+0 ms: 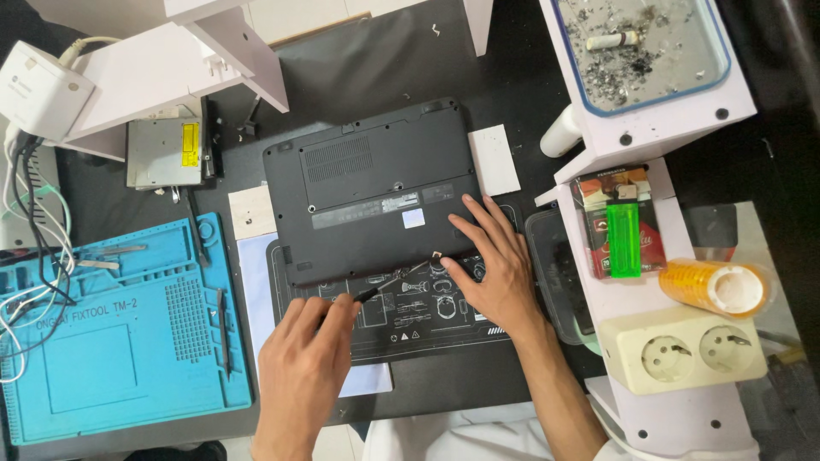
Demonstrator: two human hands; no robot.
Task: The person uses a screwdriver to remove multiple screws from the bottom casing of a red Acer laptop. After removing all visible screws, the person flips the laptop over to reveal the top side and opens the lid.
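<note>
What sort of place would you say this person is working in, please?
Most likely an electronics repair bench. A black laptop lies bottom-up on a printed work mat, the left hand holds a thin screwdriver at its edge, and a blue repair mat with tool compartments lies alongside.

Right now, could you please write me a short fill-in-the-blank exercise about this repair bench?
1. The left hand holds a thin black ____ aimed at the upturned black laptop.
2. The right hand rests flat on the laptop's ____ edge.
3. A bright green lighter lies on a ____ packet.
4. The blue silicone work mat lies to the ____ of the laptop.

Missing words: screwdriver; front; red; left
</note>
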